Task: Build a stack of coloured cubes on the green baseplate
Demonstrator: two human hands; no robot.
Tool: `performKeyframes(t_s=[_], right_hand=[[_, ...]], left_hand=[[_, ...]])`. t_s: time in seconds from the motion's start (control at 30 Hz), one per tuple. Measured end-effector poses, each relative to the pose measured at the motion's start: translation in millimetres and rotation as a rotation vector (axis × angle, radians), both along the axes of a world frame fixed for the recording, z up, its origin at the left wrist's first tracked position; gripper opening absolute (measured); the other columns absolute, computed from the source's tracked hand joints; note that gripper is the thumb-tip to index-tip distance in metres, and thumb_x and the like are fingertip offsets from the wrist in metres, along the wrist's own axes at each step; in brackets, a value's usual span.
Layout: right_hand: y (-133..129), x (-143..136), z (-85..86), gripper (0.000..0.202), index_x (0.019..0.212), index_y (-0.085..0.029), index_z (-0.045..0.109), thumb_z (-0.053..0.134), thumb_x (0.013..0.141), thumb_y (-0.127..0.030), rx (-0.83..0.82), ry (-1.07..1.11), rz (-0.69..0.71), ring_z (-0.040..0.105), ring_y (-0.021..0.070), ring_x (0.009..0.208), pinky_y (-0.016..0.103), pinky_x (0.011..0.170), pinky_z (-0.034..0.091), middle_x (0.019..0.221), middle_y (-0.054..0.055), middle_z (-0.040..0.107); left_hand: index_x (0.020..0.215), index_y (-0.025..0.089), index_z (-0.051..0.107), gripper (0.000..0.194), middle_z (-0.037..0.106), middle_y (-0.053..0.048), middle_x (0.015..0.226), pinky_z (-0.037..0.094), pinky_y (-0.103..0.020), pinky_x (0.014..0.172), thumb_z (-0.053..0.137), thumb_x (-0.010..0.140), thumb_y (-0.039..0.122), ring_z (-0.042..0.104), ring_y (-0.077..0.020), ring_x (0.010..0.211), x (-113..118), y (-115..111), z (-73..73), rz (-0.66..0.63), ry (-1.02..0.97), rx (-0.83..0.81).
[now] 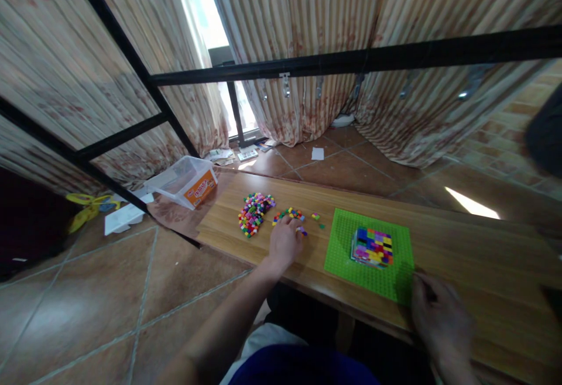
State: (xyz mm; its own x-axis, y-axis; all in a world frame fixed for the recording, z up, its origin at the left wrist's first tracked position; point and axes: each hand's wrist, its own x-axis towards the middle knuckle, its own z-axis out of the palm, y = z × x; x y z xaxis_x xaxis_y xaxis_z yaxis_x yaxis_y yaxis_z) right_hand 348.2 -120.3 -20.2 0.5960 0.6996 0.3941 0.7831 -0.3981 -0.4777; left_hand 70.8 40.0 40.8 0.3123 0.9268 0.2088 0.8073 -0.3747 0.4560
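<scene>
My left hand [286,240] reaches down into a small pile of coloured toy bricks [295,213], its fingers bent and pressed together. Whether a brick is pinched under the fingertips is hidden. A block built of multicoloured bricks [373,247] stands on a green baseplate [342,256] between my hands. My right hand [441,315] rests curled at the plate's right front corner; what its fingers hold, if anything, I cannot make out. To the left of my left hand lies a larger heap of bricks [253,215]. A couple of loose bricks [315,216] lie left of the plate.
The bricks and plate are on a long wooden table [456,244]. Past its left end, a clear plastic box [187,180] with an orange label sits on the floor. Black metal bars [307,66] cross in front of striped curtains [307,10]. Papers [219,155] lie near the window.
</scene>
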Motion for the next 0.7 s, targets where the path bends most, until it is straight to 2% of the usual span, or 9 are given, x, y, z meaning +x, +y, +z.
performKeyframes(t_s=[0.1, 0.23, 0.53, 0.7], right_hand=[[0, 1, -0.3, 0.041, 0.093, -0.019, 0.069, 0.04, 0.088, -0.048, -0.009, 0.005, 0.005, 0.062, 0.0256, 0.077, 0.036, 0.064, 0.045, 0.093, 0.012, 0.069], [-1, 3, -3.8, 0.042, 0.093, -0.019, 0.069, 0.039, 0.089, -0.049, -0.01, -0.007, 0.015, 0.062, 0.0255, 0.079, 0.036, 0.066, 0.045, 0.095, 0.012, 0.069], [1, 1, -3.2, 0.045, 0.092, -0.018, 0.069, 0.039, 0.089, -0.05, 0.021, 0.004, 0.023, 0.062, 0.0247, 0.078, 0.035, 0.066, 0.044, 0.094, 0.012, 0.069], [1, 0, -1.9, 0.044, 0.092, -0.018, 0.069, 0.039, 0.089, -0.049, 0.032, 0.005, 0.019, 0.061, 0.0235, 0.078, 0.033, 0.064, 0.043, 0.095, 0.012, 0.069]], left_hand=[[0.092, 0.016, 0.068, 0.015, 0.066, -0.01, 0.097, 0.046, -0.039, 0.094, 0.053, 0.088, 0.014, 0.059, -0.0231, 0.098, 4, 7, -3.5, -0.021, 0.071, 0.031], [0.094, 0.015, 0.067, 0.018, 0.066, -0.011, 0.096, 0.044, -0.039, 0.094, 0.05, 0.09, 0.016, 0.058, -0.0239, 0.097, 8, 17, -4.2, -0.014, 0.131, 0.061], [0.088, 0.017, 0.069, 0.019, 0.063, -0.012, 0.097, 0.045, -0.039, 0.088, 0.054, 0.081, 0.009, 0.054, -0.0267, 0.098, 15, 46, 2.3, -0.128, 0.261, 0.028], [0.086, 0.016, 0.064, 0.013, 0.062, -0.012, 0.095, 0.044, -0.039, 0.09, 0.055, 0.081, 0.007, 0.055, -0.0255, 0.098, 14, 51, 6.6, -0.168, 0.261, 0.021]])
